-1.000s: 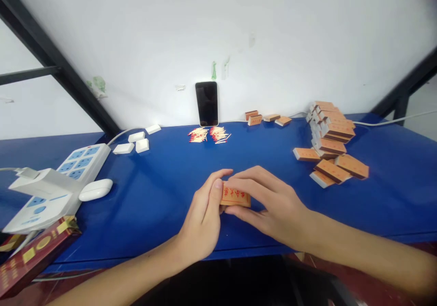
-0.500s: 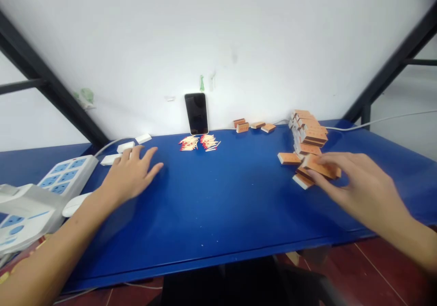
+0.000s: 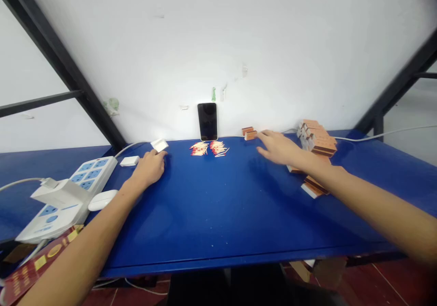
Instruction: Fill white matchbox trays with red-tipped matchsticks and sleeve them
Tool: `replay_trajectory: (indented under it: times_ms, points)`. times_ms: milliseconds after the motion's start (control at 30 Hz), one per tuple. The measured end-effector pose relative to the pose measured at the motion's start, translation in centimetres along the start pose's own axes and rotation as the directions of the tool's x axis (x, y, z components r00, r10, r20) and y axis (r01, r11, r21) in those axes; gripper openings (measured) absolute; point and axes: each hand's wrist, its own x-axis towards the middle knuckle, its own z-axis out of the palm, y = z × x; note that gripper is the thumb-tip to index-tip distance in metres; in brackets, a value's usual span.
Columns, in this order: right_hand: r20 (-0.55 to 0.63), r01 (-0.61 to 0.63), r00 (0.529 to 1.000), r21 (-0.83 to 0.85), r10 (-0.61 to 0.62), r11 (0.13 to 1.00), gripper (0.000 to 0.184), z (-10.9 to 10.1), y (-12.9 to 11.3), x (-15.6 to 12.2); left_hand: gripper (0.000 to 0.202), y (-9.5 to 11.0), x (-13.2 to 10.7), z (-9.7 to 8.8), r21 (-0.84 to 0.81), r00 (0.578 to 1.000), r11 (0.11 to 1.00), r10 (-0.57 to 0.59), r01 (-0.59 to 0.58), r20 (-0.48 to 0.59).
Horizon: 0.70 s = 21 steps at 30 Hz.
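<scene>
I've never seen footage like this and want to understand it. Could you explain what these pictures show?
There is no machine here, just a person at work. Every picture comes from one camera worn on that person's head, looking forward and down. On the blue table lie two small piles of matches, with a heap of matchboxes at the right and a power strip at the left. A phone stands at the back by the wall. The left hand appears to hold a tilted white tray. The right hand is open beside two upright matchboxes; nothing shows in its grasp, though its palm is hidden.
</scene>
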Motion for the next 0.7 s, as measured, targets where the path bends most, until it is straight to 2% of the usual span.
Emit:
replay_trajectory:
  times_ms: [100,200,267,367,467,533,567,633,700]
  points:
    - [0.077,-0.029,0.996,-0.099,0.037,0.995,0.039,2.5,0.3,5.3,0.043,1.5,-0.9,-0.3,-0.126,0.992,0.985,0.111,-0.117,-0.054]
    - [0.078,-0.025,0.996,-0.123,0.034,0.992,0.033,3.8,-0.1,7.1,0.037,4.5,-2.5,-1.3,-0.271,0.96,0.921,0.265,-0.279,-0.087]
    - [0.034,-0.013,0.999,-0.16,0.019,0.987,0.031,4.0,-0.7,6.3,0.04,7.1,-3.8,-2.0,-0.298,0.925,0.876,0.37,-0.38,-0.093]
    - [-0.009,0.068,0.997,-0.259,-0.073,0.963,0.027,3.7,-1.9,3.1,0.04,10.5,-5.7,-2.6,-0.365,0.876,0.798,0.459,-0.479,-0.147]
    - [0.036,0.129,0.992,-0.284,-0.124,0.95,0.025,2.7,-2.9,-0.7,0.04,12.5,-7.2,-3.0,-0.516,0.799,0.636,0.574,-0.574,-0.182]
    - [0.056,0.103,0.994,-0.253,-0.092,0.962,0.026,1.8,-3.7,-2.5,0.047,12.9,-7.7,-3.1,-0.581,0.751,0.542,0.629,-0.608,-0.199]
    - [0.054,0.095,0.995,-0.237,-0.085,0.967,0.027,1.5,-4.1,-3.0,0.051,12.8,-7.8,-3.2,-0.581,0.739,0.527,0.641,-0.62,-0.207]
    - [0.02,0.109,0.994,-0.197,-0.107,0.974,0.027,1.1,-5.3,-3.0,0.054,12.2,-7.5,-3.2,-0.526,0.735,0.557,0.642,-0.642,-0.217]
    - [-0.02,0.172,0.984,-0.132,-0.176,0.976,0.027,1.4,-6.6,-2.0,0.042,11.4,-6.9,-3.1,-0.461,0.737,0.603,0.647,-0.651,-0.194]
